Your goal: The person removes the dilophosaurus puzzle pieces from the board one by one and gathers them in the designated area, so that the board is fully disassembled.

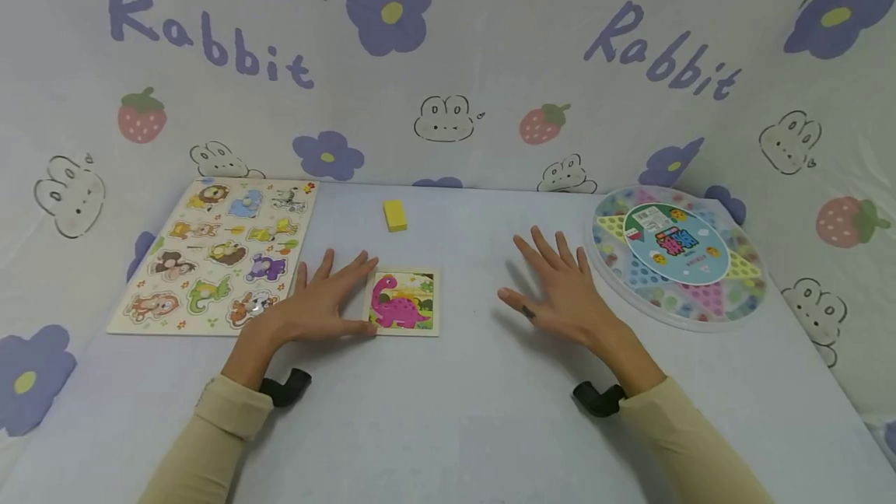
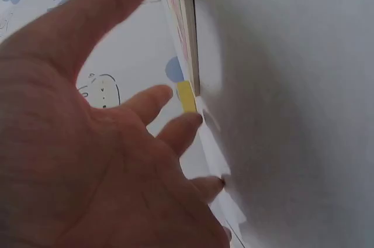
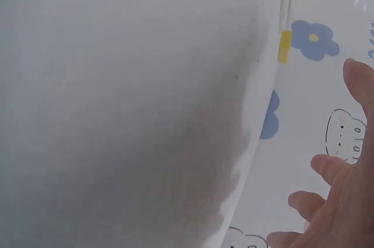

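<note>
A small square puzzle with a pink dinosaur (image 1: 402,303) lies flat on the table. My left hand (image 1: 316,303) is at its left side, thumb near the lower left corner and index finger near the upper left one, fingers spread. In the left wrist view the puzzle's edge (image 2: 190,31) shows beside the thumb; whether the fingertips touch it I cannot tell. Over the table to the right, my right hand (image 1: 560,294) holds nothing, its fingers spread. Beyond the puzzle sits a yellow block (image 1: 395,215).
A large animal puzzle board (image 1: 234,232) lies at the left, partly behind my left hand. On the right is a round clear case (image 1: 707,309) with a star-patterned game board and colored pieces. A printed rabbit-and-flower cloth (image 1: 490,45) hangs behind the table.
</note>
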Action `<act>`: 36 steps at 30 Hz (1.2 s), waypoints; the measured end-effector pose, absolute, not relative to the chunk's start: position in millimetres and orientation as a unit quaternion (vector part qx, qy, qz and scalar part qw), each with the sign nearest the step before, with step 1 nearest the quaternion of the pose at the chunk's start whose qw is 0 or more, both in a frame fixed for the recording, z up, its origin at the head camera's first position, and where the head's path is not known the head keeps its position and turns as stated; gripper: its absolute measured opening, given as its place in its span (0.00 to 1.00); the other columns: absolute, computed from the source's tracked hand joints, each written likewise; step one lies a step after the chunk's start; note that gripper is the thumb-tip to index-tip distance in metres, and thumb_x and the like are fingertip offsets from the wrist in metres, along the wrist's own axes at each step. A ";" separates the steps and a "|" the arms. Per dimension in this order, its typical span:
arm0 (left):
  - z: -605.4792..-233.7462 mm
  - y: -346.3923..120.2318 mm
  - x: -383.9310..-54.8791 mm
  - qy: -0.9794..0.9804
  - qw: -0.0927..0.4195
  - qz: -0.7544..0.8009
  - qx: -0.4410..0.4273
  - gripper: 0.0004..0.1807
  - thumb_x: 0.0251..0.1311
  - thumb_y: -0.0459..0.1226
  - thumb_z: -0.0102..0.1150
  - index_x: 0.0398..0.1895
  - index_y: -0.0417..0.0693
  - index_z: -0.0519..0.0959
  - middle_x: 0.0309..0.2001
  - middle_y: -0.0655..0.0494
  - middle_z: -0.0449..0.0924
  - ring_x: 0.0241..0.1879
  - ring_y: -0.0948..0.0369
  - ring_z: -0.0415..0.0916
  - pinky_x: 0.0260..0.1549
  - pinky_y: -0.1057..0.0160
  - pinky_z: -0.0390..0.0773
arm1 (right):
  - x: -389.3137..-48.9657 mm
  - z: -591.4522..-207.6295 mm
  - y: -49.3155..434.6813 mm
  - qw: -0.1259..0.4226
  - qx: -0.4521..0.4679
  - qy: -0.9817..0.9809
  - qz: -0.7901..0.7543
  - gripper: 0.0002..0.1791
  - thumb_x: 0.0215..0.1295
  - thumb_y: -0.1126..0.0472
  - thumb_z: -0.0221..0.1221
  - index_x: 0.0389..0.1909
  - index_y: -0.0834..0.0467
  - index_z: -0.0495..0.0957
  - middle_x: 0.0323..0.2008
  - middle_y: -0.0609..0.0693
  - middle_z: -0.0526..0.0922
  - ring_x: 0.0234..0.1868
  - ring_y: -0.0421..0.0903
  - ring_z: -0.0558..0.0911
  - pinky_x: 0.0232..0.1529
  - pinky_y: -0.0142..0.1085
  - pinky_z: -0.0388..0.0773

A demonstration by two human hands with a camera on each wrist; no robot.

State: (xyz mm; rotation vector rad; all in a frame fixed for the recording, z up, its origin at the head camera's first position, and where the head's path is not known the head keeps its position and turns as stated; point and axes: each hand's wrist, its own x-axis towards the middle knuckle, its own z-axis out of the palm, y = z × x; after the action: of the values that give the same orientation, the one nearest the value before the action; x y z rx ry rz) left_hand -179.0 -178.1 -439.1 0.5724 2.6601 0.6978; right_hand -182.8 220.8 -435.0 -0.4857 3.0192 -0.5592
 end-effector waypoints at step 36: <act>-446.5 -171.5 -184.2 0.914 0.172 0.278 0.240 0.54 0.61 0.53 0.73 0.86 0.53 0.56 0.88 0.53 0.46 0.86 0.36 0.21 0.76 0.23 0.18 | -202.7 -432.6 147.5 0.068 -0.231 0.950 -0.201 0.49 0.68 0.28 0.59 0.83 0.48 0.61 0.85 0.54 0.60 0.84 0.63 0.60 0.81 0.68 0.57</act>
State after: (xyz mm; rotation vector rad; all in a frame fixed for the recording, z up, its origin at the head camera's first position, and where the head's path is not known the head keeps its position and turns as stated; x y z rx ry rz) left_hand -184.2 -171.5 -446.5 0.6806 2.5950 0.7906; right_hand -202.7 147.5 -432.6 -0.6968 2.8611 -0.6044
